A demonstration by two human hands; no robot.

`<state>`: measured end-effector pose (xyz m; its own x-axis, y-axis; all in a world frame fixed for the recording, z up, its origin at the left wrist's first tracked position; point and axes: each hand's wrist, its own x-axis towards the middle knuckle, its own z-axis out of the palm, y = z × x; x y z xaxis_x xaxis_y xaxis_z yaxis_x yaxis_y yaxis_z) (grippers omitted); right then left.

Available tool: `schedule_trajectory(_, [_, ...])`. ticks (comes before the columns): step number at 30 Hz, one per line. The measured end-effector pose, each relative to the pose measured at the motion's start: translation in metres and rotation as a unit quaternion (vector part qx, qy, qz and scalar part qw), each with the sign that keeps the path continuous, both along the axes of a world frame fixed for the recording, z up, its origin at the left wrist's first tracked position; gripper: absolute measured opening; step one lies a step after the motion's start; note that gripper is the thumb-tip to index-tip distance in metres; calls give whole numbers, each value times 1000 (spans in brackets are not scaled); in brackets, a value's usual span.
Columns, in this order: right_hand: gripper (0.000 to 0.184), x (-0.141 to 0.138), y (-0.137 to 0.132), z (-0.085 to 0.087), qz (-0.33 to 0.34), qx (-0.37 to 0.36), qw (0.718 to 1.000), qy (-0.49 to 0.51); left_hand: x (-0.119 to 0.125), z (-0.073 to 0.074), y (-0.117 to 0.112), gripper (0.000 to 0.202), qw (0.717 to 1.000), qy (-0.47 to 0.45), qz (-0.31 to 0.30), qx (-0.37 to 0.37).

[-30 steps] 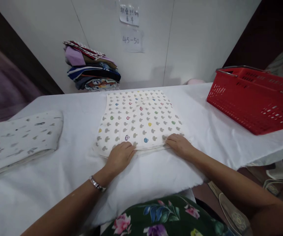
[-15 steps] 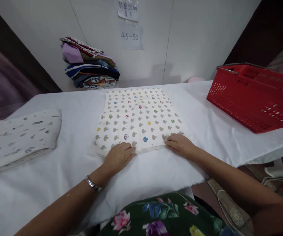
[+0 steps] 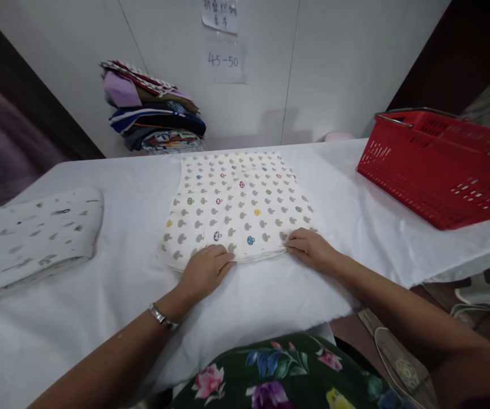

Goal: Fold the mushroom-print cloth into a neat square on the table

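A folded white cloth [image 3: 240, 199] printed with grey and coloured mushrooms lies flat in the middle of the table, its layers showing along the near edge. At the left part of that edge, my left hand [image 3: 208, 267] is closed on the cloth, fingers on top and thumb along the rim. My right hand [image 3: 310, 248] holds the near right corner the same way, its thumb mostly hidden. Off to the left lies another folded white cloth [image 3: 40, 238] with a small leaf-like print, apart from both hands.
A white tablecloth [image 3: 134, 227] covers the table. On the right stands a red plastic basket [image 3: 440, 170] with metal handles. A stack of folded fabrics [image 3: 155, 111] sits at the back left against the wall. Paper signs [image 3: 224, 59] hang on the wall.
Both hands stay at the near edge of the mushroom-print cloth. The whole view has shifted very slightly; the cloth looks the same.
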<state>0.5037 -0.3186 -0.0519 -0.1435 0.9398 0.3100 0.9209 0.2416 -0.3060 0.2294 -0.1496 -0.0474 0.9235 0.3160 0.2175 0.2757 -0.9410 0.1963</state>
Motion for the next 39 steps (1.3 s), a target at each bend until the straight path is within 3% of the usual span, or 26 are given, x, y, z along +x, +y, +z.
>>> schedule_trajectory(9, [23, 0, 2, 3, 1, -16, 1000, 6, 2, 13, -3, 27, 990, 3, 49, -132])
schedule_trajectory(15, [24, -6, 2, 0, -4, -4, 1000, -29, 4, 14, -4, 32, 985, -15, 73, -156])
schedule_trajectory(22, [24, -10, 4, -8, -21, 38, 995, -90, 2, 12, -4, 31, 992, -21, 58, -108])
schedule_trajectory(29, [21, -8, -2, -5, 14, 32, 989, -144, -3, -2, -4, 30, 996, -5, -40, 76])
schedule_trajectory(39, [23, -7, -4, 4, 50, 5, 988, -148, -6, 2, -3, 19, 994, 38, -37, 94])
